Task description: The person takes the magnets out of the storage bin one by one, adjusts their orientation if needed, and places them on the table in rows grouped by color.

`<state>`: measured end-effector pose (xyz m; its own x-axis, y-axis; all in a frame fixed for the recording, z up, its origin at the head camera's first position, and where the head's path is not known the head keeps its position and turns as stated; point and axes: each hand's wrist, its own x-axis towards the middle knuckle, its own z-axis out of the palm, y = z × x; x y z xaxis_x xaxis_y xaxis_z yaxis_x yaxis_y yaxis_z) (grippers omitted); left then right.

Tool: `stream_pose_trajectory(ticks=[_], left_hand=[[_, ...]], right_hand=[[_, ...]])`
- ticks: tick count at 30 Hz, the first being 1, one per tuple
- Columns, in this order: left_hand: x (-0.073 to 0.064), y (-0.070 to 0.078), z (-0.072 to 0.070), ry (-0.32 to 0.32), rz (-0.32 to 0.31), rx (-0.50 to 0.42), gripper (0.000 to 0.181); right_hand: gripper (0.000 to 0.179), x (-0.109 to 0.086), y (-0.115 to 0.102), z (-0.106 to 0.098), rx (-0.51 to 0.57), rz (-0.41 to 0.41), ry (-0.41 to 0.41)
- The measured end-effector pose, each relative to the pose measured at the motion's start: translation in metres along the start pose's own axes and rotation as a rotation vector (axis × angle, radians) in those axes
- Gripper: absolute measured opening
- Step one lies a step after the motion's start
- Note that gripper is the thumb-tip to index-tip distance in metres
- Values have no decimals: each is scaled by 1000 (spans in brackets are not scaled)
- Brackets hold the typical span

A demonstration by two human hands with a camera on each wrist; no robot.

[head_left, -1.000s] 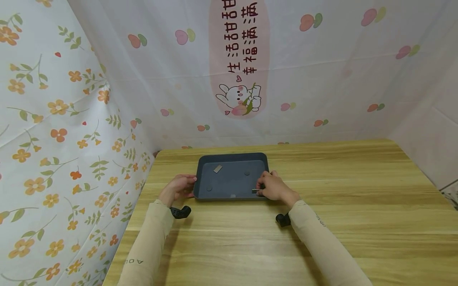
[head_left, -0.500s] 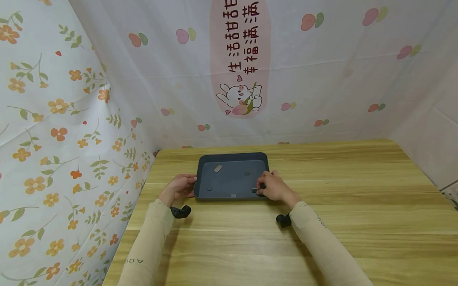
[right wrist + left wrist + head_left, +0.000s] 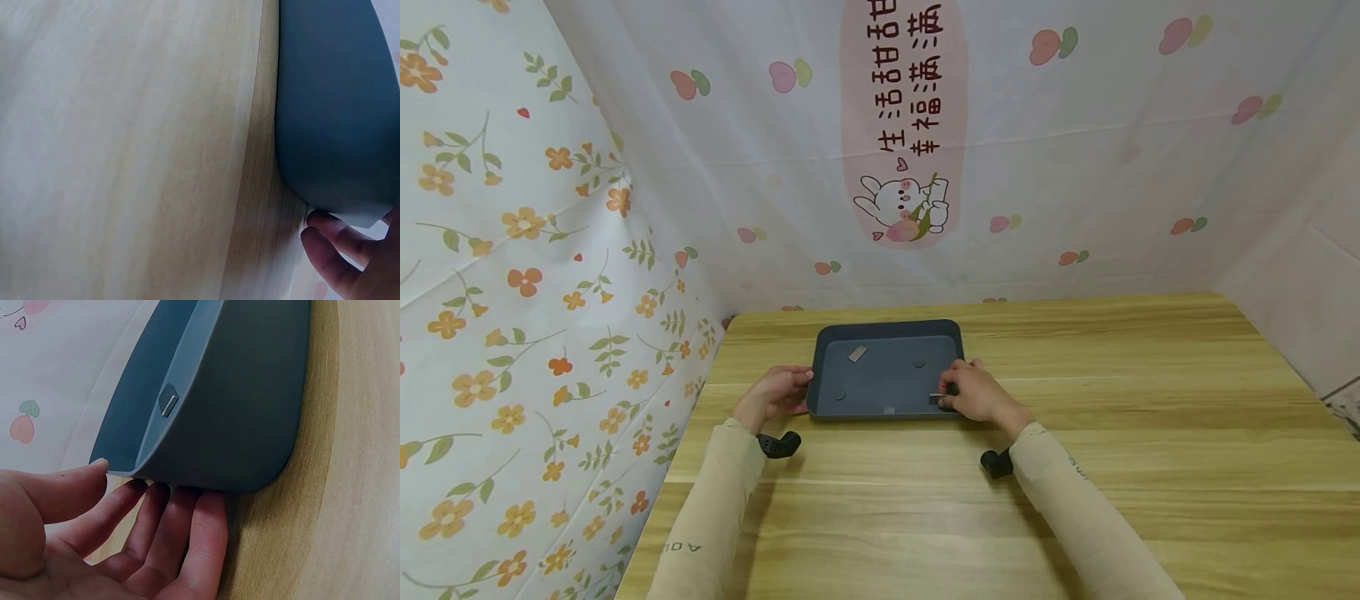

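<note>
While the right hand [image 3: 976,393] pinches a strip [image 3: 935,396], the left [image 3: 772,390] loosely touches a shallow blue tray [image 3: 880,382].

Head view: soft, even lighting from a source out of frame; focus adequate, small details inside the blue-grey tray [image 3: 880,379] unclear; pale sheen at the centre of the wood-grain tabletop [image 3: 880,508]; soft shadows beside both beige sleeves [image 3: 709,508]; left wrist view: dimmer, tray's near wall shaded, dark shadow beneath; right wrist view: washed-out glare across the tabletop, grain blurred; right hand [image 3: 365,253] dim.
</note>
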<state>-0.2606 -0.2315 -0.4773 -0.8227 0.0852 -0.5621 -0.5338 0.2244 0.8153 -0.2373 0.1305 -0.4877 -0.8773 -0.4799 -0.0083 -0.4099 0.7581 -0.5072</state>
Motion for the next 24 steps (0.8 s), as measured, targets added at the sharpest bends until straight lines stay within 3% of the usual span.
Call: stream_pose_trajectory(ticks=[24], left_hand=[[0,0,-1,-5,0,9,43]], right_hand=[[11,-4,-1,-13,5,-40,72]])
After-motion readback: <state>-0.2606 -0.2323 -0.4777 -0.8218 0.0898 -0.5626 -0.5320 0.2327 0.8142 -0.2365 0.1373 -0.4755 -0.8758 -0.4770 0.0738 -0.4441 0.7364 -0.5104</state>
